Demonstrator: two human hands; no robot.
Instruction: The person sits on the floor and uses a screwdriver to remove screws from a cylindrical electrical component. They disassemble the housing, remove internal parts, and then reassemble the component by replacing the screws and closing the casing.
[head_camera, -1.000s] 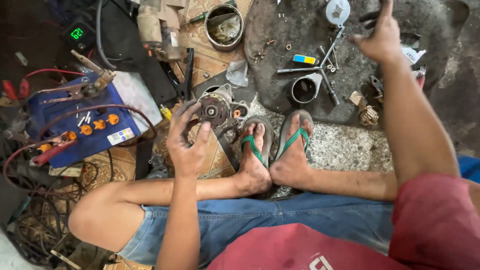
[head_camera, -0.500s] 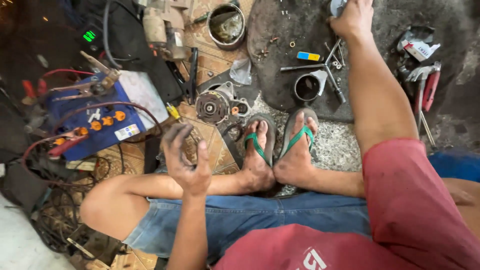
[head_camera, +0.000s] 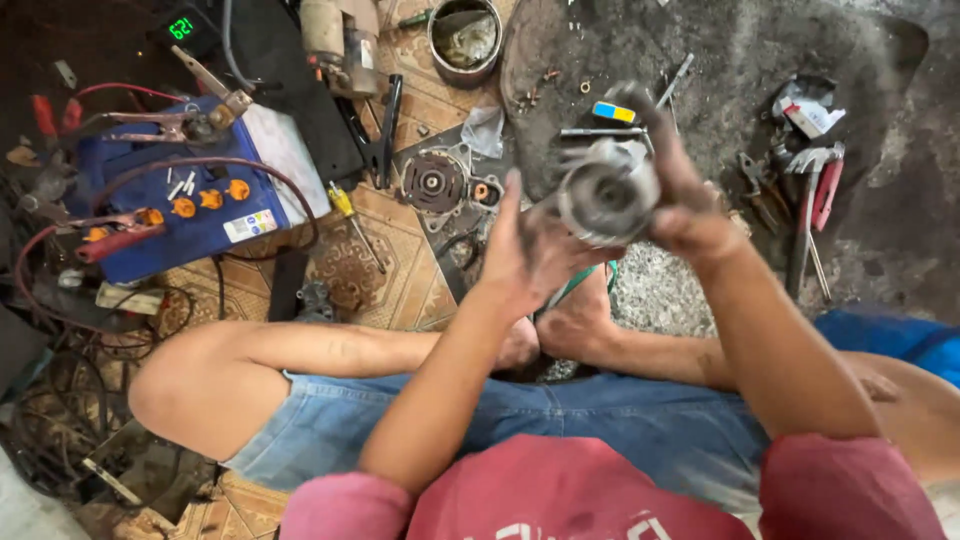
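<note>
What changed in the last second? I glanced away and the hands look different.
The right hand came back from the far mat holding a grey metal housing, raised over the feet. The left hand left the round plate and rose to the housing. Battery, plate and pliers stayed put.

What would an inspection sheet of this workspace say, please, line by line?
Surface: patterned floor mat, grimy.
Job's things: round metal motor housing raised above the feet.
Clutter: end cover plate, yellow-handled screwdriver, red pliers, metal tin, scattered screws.
Hands: right hand grips the housing; left hand supports its near side.
Cables: red clamp leads on the blue battery.
Surroundings: dark stained ground; green-digit meter.
</note>
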